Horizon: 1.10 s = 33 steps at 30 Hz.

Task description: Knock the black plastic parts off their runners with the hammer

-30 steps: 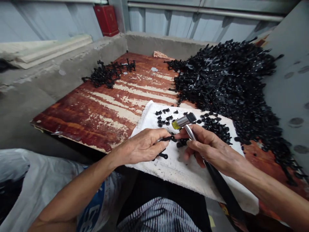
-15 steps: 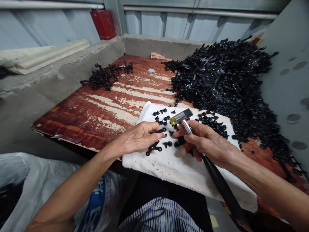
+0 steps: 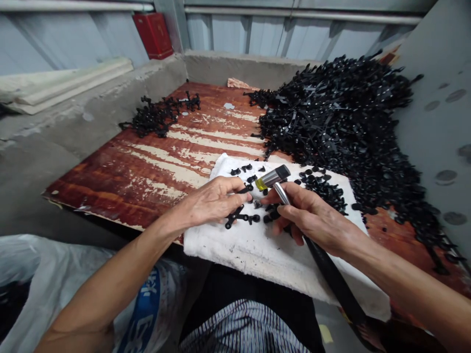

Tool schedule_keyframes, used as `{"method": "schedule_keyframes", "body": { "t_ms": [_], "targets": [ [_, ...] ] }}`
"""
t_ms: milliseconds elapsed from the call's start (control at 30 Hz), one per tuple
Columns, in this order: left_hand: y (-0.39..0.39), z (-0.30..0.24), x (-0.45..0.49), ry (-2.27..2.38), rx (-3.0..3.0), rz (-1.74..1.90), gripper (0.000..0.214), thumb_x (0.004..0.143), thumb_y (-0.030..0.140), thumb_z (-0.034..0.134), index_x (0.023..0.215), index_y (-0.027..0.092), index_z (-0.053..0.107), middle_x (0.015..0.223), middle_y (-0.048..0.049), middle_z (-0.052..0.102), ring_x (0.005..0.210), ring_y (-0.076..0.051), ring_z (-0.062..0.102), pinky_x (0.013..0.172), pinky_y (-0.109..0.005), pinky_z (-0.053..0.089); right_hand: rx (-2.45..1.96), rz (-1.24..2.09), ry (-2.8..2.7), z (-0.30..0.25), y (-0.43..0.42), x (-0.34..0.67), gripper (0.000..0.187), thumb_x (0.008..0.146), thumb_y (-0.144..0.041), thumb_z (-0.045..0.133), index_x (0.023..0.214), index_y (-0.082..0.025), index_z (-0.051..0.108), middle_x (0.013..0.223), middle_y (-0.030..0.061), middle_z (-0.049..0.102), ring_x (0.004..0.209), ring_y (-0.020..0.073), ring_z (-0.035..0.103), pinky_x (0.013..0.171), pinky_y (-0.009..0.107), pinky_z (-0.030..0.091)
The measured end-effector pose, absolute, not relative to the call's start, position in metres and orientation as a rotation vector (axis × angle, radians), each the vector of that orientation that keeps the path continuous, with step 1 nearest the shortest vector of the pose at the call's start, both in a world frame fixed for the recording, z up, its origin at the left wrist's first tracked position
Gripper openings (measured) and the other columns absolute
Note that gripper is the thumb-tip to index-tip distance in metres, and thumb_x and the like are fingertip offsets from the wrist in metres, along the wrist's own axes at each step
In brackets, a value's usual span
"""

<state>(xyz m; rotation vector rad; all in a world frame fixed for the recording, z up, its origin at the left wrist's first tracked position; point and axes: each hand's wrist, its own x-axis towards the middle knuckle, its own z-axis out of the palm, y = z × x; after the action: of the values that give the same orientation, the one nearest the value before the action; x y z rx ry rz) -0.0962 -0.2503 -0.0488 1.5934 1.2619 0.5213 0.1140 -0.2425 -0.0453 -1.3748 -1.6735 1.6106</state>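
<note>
My right hand is closed around a hammer with a steel head, one yellow face, one black face and a long black handle. Its curled fingers hang just over small black parts on a folded white cloth. To the left, the thumb and forefinger of my left hand pinch a slim black link piece, mostly covered by the fingers. Below those fingertips lie more black links, touching a round-headed part. Several small black round-headed pieces are scattered over the cloth's right side.
A large heap of black parts covers the right of the worn red-brown board. At the far left sits a smaller pile. A red box stands on the concrete ledge; a white sack is beside the board, lower left.
My left hand has shifted slightly up, still pinching the link piece. The links under it now lie closer to the round-headed part. The hammer stays in my right hand, hardly moved.
</note>
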Motion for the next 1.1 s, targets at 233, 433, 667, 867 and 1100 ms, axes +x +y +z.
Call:
{"method": "schedule_keyframes", "body": {
  "t_ms": [233, 433, 667, 867, 1100],
  "targets": [
    [-0.252, -0.053, -0.094, 1.223, 1.671, 0.533, 0.021, 0.09, 0.035, 0.046, 0.088, 0.017, 0.055, 0.061, 0.0046, 0.05, 0.05, -0.008, 0.048, 0.043, -0.018, 0.035, -1.309, 1.652, -1.712, -0.05, -0.248, 0.117, 0.03, 0.071, -0.022, 0.053, 0.101, -0.021, 0.05, 0.113, 0.0096, 0.06, 0.056, 0.0105, 0.062, 0.031, 0.017, 0.037],
    [-0.257, -0.053, -0.096, 1.188, 1.733, 0.51, 0.025, 0.091, 0.037, 0.046, 0.092, 0.016, 0.059, 0.062, 0.0055, 0.045, 0.051, -0.006, 0.041, 0.044, -0.019, 0.028, -1.336, 1.743, -1.585, -0.045, -0.254, 0.117, 0.028, 0.071, -0.021, 0.054, 0.099, -0.02, 0.049, 0.12, 0.0109, 0.058, 0.054, 0.009, 0.063, 0.03, 0.016, 0.036],
    [-0.277, -0.052, -0.094, 1.149, 1.749, 0.479, 0.028, 0.093, 0.033, 0.043, 0.106, 0.017, 0.061, 0.07, 0.0037, 0.05, 0.057, -0.008, 0.042, 0.051, -0.02, 0.034, -1.257, 1.733, -1.626, -0.045, -0.25, 0.112, 0.027, 0.075, -0.02, 0.051, 0.102, -0.02, 0.048, 0.125, 0.0114, 0.055, 0.058, 0.0096, 0.065, 0.032, 0.016, 0.037],
    [-0.285, -0.054, -0.096, 1.136, 1.796, 0.433, 0.029, 0.093, 0.032, 0.042, 0.109, 0.018, 0.062, 0.07, 0.004, 0.05, 0.058, -0.008, 0.042, 0.052, -0.02, 0.033, -1.314, 1.789, -1.632, -0.045, -0.258, 0.118, 0.032, 0.076, -0.017, 0.048, 0.108, -0.02, 0.047, 0.104, 0.0085, 0.062, 0.054, 0.0079, 0.059, 0.033, 0.015, 0.036],
    [-0.282, -0.058, -0.102, 1.164, 1.645, 0.489, 0.029, 0.091, 0.039, 0.044, 0.099, 0.015, 0.059, 0.071, 0.003, 0.049, 0.058, -0.007, 0.044, 0.051, -0.019, 0.036, -1.303, 1.694, -1.648, -0.043, -0.26, 0.115, 0.029, 0.076, -0.018, 0.048, 0.104, -0.02, 0.048, 0.106, 0.0082, 0.06, 0.058, 0.0104, 0.062, 0.032, 0.016, 0.038]
  ]
}}
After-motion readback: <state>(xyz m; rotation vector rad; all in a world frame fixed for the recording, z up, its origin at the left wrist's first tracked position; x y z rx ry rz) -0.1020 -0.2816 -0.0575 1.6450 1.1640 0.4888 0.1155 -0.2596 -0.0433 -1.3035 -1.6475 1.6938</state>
